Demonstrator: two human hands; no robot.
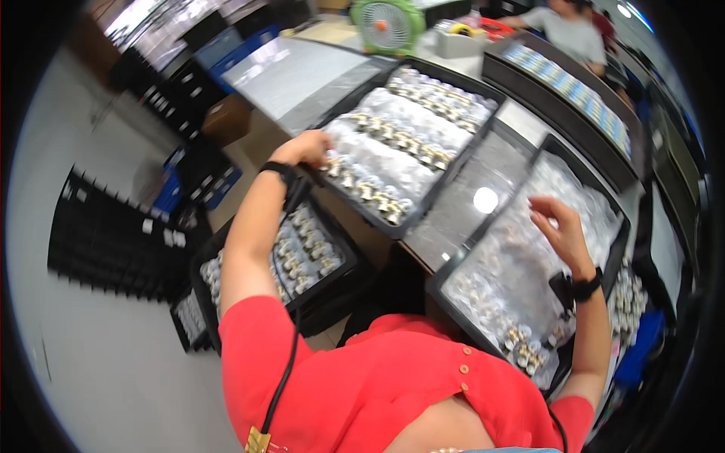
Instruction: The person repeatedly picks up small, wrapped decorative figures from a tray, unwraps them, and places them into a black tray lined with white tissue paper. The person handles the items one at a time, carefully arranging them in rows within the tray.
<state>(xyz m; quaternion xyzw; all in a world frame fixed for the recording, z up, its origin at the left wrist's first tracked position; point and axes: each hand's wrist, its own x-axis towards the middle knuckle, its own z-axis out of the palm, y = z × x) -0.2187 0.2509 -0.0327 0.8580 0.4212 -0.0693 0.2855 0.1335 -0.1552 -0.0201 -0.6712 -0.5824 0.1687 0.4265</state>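
Note:
My left hand (308,147) is at the left edge of a black tray (414,226), its fingers curled down by the end of a row of small brass-and-silver metal parts (370,190). What those fingers hold, if anything, is hidden. Several such rows lie in this tray, with strips of clear plastic wrap (385,160) between them. Over a second black tray (464,321) on the right hangs my right hand (560,230), fingers bent but apart, with nothing visible in them. Crumpled clear plastic (506,264) covers most of that tray, and loose metal parts (525,349) gather at its near end.
Below my left arm stands another black tray of parts (306,253). Black trays (113,241) are stacked at the left wall. A green fan (387,26) and a long dark box of pale blue-and-yellow items (570,90) stand farther off. A person (566,38) sits at the back right.

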